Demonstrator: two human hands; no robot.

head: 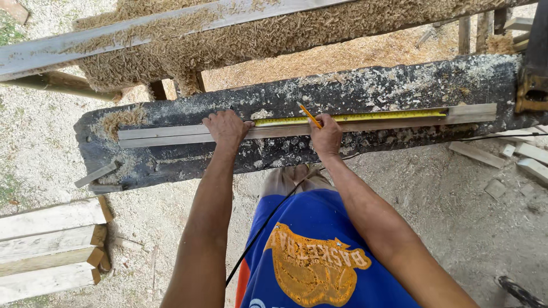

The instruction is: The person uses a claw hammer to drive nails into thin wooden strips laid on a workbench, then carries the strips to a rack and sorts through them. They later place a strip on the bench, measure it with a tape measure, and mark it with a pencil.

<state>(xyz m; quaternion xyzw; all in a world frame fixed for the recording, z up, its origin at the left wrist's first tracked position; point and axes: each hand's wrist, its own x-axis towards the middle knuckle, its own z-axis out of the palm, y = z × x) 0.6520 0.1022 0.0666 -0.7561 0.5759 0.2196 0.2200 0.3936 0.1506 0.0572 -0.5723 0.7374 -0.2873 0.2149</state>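
A long thin wooden strip lies along a dark, sawdust-strewn workbench beam. A yellow tape measure blade is stretched along the strip toward the right. My left hand presses down on the strip and the near end of the tape. My right hand holds a yellow pencil, its tip resting at the tape's edge on the strip.
A shavings-covered wooden rail runs behind the bench. Stacked pale planks lie on the ground at the left. Wood offcuts are scattered at the right. A black cable hangs in front of my blue shirt.
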